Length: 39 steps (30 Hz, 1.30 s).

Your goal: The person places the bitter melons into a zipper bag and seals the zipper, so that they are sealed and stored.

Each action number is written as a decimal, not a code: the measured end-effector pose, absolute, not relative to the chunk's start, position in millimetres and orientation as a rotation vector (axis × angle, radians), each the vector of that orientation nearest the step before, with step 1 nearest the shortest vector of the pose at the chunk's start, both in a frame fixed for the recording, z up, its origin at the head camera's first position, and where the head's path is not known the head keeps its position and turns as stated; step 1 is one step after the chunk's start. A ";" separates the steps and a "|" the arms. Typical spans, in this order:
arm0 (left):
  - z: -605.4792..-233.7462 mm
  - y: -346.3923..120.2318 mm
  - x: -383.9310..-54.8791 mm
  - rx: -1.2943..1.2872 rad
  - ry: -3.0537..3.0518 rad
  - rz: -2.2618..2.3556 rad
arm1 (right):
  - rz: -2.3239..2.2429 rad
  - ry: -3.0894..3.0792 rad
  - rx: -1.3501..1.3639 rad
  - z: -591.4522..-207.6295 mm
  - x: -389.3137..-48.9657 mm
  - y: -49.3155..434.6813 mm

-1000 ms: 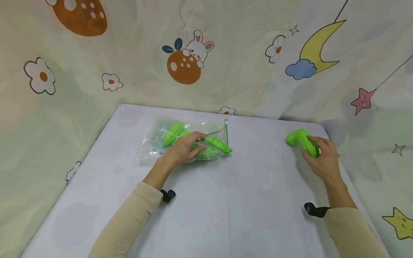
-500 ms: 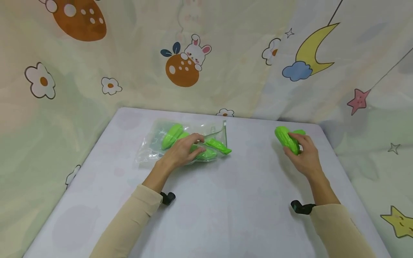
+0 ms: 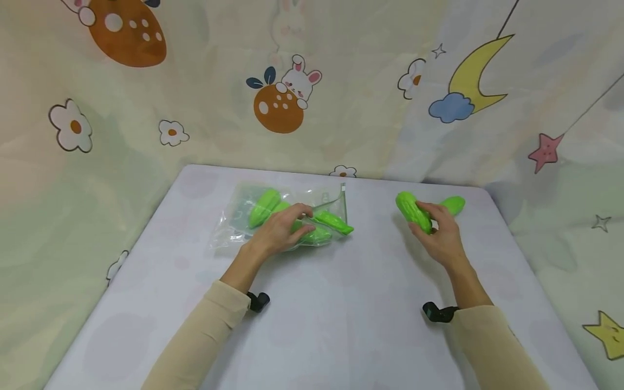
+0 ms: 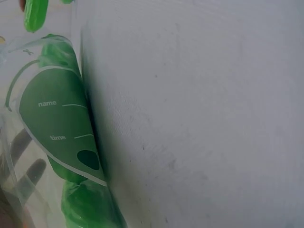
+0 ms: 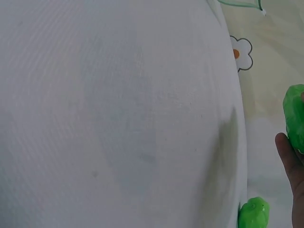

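My right hand (image 3: 442,235) grips a bumpy, bright green cucumber-shaped toy (image 3: 409,210) between thumb and fingers, over the right part of the table. In the right wrist view this toy (image 5: 295,118) shows at the right edge. My left hand (image 3: 279,230) is at the mouth of a clear zip bag (image 3: 229,230), holding its edge. Several green toy vegetables (image 3: 264,208) lie inside the bag. A slimmer, pointed green piece (image 3: 333,222) lies at the opening. Printed "name" and "time" labels mark the bag (image 4: 52,114) in the left wrist view, with fingers showing through the plastic.
Another green toy (image 3: 454,205) lies on the table near the back right corner, just behind the right hand. The white-covered table (image 3: 312,325) meets a patterned cloth backdrop (image 3: 365,108) at the back. Dark wrist cameras (image 3: 439,312) stick out from both sleeves.
My right hand has moved left with the cucumber-shaped toy, away from the other green toy, which now shows apart from it. The left hand stays at the bag's mouth.
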State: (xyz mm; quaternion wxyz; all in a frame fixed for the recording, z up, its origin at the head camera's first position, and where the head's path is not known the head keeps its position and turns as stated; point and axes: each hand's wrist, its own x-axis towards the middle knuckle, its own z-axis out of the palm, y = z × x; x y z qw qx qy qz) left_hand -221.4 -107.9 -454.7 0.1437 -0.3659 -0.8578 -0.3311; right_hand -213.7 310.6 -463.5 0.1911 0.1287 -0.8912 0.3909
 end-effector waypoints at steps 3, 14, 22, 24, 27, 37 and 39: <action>-454.6 -106.0 -221.2 -1.057 -2.482 -0.945 | 1.099 -2.513 0.380 -465.3 -214.3 306.8; -456.0 -107.6 -221.3 -1.075 -2.466 -0.929 | 1.158 -2.517 0.428 -472.2 -221.0 279.5; -459.1 -107.4 -223.3 -1.135 -2.406 -0.909 | 1.187 -2.562 0.458 -477.5 -222.4 261.7; -457.6 -105.8 -224.1 -1.142 -2.408 -0.918 | 1.195 -2.558 0.464 -476.8 -223.7 259.3; -455.9 -104.7 -224.6 -1.144 -2.419 -0.920 | 1.207 -2.550 0.481 -476.3 -225.3 254.7; -457.7 -102.8 -225.5 -1.158 -2.394 -0.915 | 1.289 -2.582 0.522 -474.4 -229.8 230.2; -458.1 -102.0 -225.9 -1.163 -2.386 -0.911 | 1.274 -2.583 0.534 -475.1 -229.5 227.7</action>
